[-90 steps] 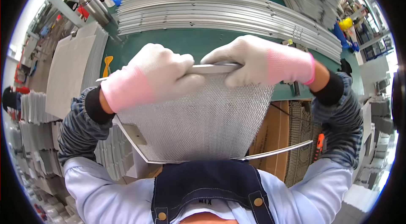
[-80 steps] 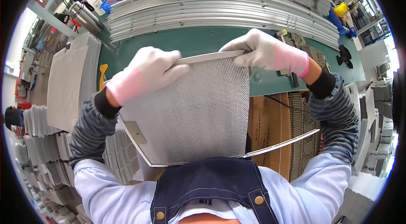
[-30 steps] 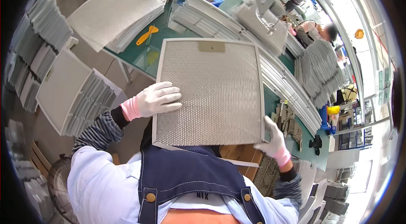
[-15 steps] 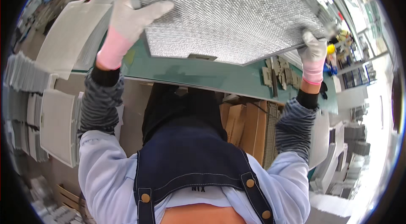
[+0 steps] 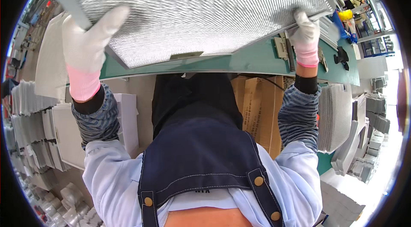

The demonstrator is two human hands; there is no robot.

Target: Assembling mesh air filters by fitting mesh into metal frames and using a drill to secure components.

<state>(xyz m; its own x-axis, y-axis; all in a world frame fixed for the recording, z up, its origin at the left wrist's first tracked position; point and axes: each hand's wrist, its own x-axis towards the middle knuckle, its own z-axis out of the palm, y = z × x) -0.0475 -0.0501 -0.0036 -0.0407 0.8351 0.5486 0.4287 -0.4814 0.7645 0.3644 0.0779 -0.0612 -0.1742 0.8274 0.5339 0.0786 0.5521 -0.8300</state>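
Observation:
Held up over the workbench is a large silvery mesh filter panel (image 5: 201,17) with a thin metal frame. My left hand (image 5: 90,40), in a white glove with a pink cuff, grips its left side, the thumb lying over the mesh and the fingers hidden behind the frame. On the right edge my right hand (image 5: 306,34), gloved the same way, is closed with its thumb near the mesh face. The panel is tilted, and its top runs out of view. A small tab (image 5: 186,55) shows at its lower edge.
Beneath the panel lies the green workbench (image 5: 248,63). Flat metal pieces (image 5: 281,48) and a black clamp-like tool (image 5: 341,58) rest at its right. Cardboard boxes (image 5: 259,107) stand below. Stacked panels (image 5: 334,117) are at the right, with more pale panels (image 5: 47,64) on the left.
The panel has come closer and fills more of the view. My left hand has moved left and down with it; my right hand has shifted slightly left. Both still grip the panel.

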